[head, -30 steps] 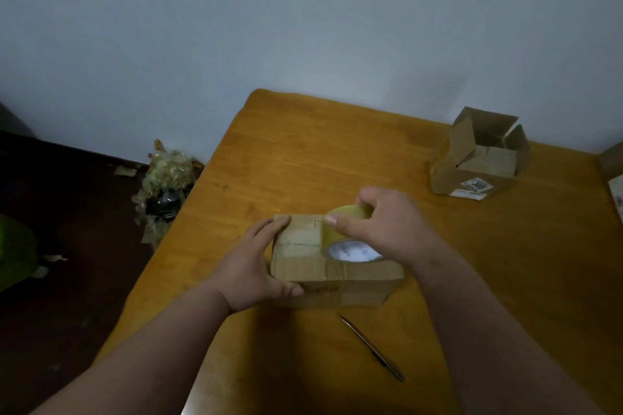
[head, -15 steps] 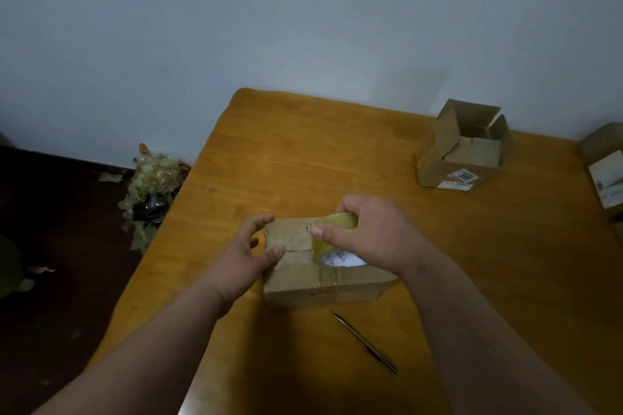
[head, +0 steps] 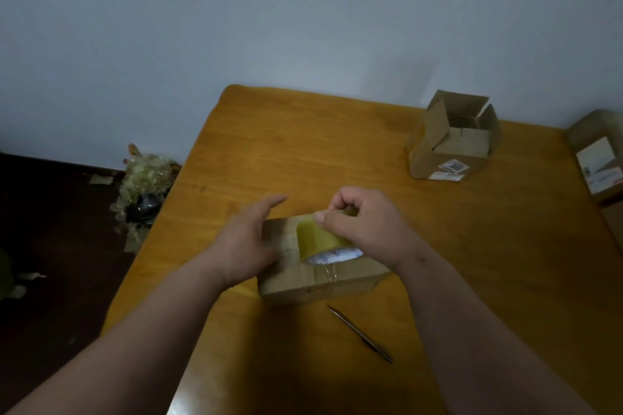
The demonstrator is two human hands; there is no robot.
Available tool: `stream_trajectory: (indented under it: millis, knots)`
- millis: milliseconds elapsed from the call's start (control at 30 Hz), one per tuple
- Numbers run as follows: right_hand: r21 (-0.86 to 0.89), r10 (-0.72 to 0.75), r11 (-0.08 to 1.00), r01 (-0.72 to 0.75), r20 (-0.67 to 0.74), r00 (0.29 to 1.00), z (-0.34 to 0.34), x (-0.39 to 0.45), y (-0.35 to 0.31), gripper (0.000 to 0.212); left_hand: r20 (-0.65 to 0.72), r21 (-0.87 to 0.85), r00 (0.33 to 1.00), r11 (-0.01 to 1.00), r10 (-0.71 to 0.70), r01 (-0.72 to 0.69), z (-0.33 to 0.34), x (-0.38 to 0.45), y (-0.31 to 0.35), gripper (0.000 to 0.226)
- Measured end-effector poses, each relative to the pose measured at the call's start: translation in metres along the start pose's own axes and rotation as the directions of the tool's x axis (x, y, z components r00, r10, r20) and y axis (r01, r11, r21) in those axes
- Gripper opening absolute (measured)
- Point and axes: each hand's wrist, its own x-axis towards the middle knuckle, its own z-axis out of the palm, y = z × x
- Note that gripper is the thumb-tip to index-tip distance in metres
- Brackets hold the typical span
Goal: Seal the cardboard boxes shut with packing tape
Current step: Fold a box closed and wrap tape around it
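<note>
The flat brown cardboard box (head: 303, 274), flaps closed, is lying near the table's front-left part, w/ a shiny clear strip of tape already laid over its near edge and partway across the top. The yellowish-translucent packing tape roll (head: 323, 241), white-cored, is being held on the box top by the right hand (head: 362, 227), fingers curled round it and thumb pressing its rim. The left hand (head: 251, 239) is being kept at the box's left end, fingers straight and apart; contact can't be told. Judged approx. mid-seam: far half left to tape, cut pending. A second small brown box (head: 451, 145) is standing w/ flaps up, unsealed, well apart at the back right; a third labelled carton (head: 598, 152) is being cropped at the right edge. A thin metal pen-like tool (head: 360, 333) is lying just before the box on the smooth orange wooden table (head: 303, 152).
</note>
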Motion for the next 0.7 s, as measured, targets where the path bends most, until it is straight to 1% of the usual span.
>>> stream_trajectory:
  millis: [33, 67, 100, 133, 200, 233, 300, 333, 367, 433, 467, 500, 533, 567, 600, 667, 700]
  knots:
    - [-0.028, -0.013, 1.000, 0.013, -0.005, 1.000, 0.000, 0.001, -0.002, 0.024, 0.077, 0.005, 0.995, 0.998, 0.058, -0.059, -0.002, 0.000, 0.009, 0.085]
    - [-0.068, -0.034, 0.997, 0.033, -0.015, 0.999, 0.001, 0.002, -0.004, 0.023, 0.143, -0.033, 0.984, 0.994, 0.103, -0.099, -0.003, 0.000, 0.017, 0.085]
    - [-0.113, -0.060, 0.992, 0.056, -0.029, 0.998, 0.001, 0.004, -0.005, 0.023, 0.180, -0.073, 0.975, 0.990, 0.129, -0.118, -0.003, 0.000, 0.024, 0.080]
    - [-0.157, -0.082, 0.985, 0.075, -0.044, 0.996, 0.001, 0.004, -0.006, 0.023, 0.188, -0.069, 0.971, 0.988, 0.146, -0.135, -0.004, 0.001, 0.029, 0.071]
    - [-0.212, -0.104, 0.973, 0.092, -0.049, 0.993, -0.001, 0.003, -0.006, 0.023, 0.187, 0.033, 0.972, 0.988, 0.144, -0.153, -0.006, 0.002, 0.038, 0.056]
    - [-0.217, -0.100, 0.972, 0.089, -0.044, 0.994, -0.002, 0.002, -0.005, 0.022, 0.200, 0.013, 0.972, 0.992, 0.123, -0.128, -0.007, 0.002, 0.041, 0.051]
    - [-0.191, -0.081, 0.979, 0.072, -0.042, 0.996, -0.003, -0.001, -0.001, 0.018, 0.253, -0.141, 0.963, 0.988, 0.091, -0.057, -0.010, 0.003, 0.045, 0.043]
    - [-0.175, -0.080, 0.982, 0.071, -0.046, 0.996, -0.003, -0.002, 0.001, 0.017, 0.268, -0.193, 0.960, 0.981, 0.078, -0.026, -0.012, 0.004, 0.045, 0.041]
    - [-0.154, -0.086, 0.985, 0.076, -0.059, 0.995, -0.003, -0.004, 0.004, 0.018, 0.268, -0.208, 0.961, 0.978, 0.068, -0.011, -0.012, 0.005, 0.043, 0.037]
    - [-0.059, -0.067, 0.997, 0.058, -0.147, 0.987, -0.004, -0.007, 0.011, 0.020, 0.259, -0.224, 0.965, 0.974, 0.040, 0.020, -0.013, 0.007, 0.035, 0.031]
    - [0.011, -0.020, 1.000, 0.023, -0.230, 0.973, -0.006, -0.008, 0.014, 0.019, 0.261, -0.242, 0.965, 0.970, 0.032, 0.033, -0.013, 0.008, 0.031, 0.031]
    - [0.085, 0.048, 0.996, -0.021, -0.330, 0.943, -0.008, -0.010, 0.021, 0.014, 0.261, -0.273, 0.965, 0.961, 0.028, 0.046, -0.012, 0.008, 0.027, 0.032]
    - [0.156, 0.135, 0.985, -0.075, -0.424, 0.895, -0.010, -0.012, 0.029, 0.010, 0.258, -0.310, 0.966, 0.949, 0.023, 0.061, -0.011, 0.008, 0.024, 0.033]
    - [0.200, 0.220, 0.970, -0.135, -0.503, 0.836, -0.012, -0.014, 0.041, 0.012, 0.255, -0.345, 0.967, 0.936, 0.022, 0.070, -0.010, 0.007, 0.022, 0.035]
    - [0.221, 0.303, 0.952, -0.214, -0.552, 0.777, -0.012, -0.018, 0.054, 0.015, 0.251, -0.374, 0.968, 0.924, 0.024, 0.074, -0.009, 0.007, 0.021, 0.037]
    - [0.208, 0.454, 0.886, -0.413, -0.567, 0.687, -0.008, -0.028, 0.083, 0.013, 0.241, -0.403, 0.970, 0.912, 0.025, 0.076, -0.007, 0.007, 0.021, 0.037]
    - [0.166, 0.515, 0.839, -0.519, -0.551, 0.656, -0.004, -0.036, 0.097, 0.010, 0.239, -0.408, 0.971, 0.910, 0.023, 0.079, -0.006, 0.007, 0.020, 0.037]
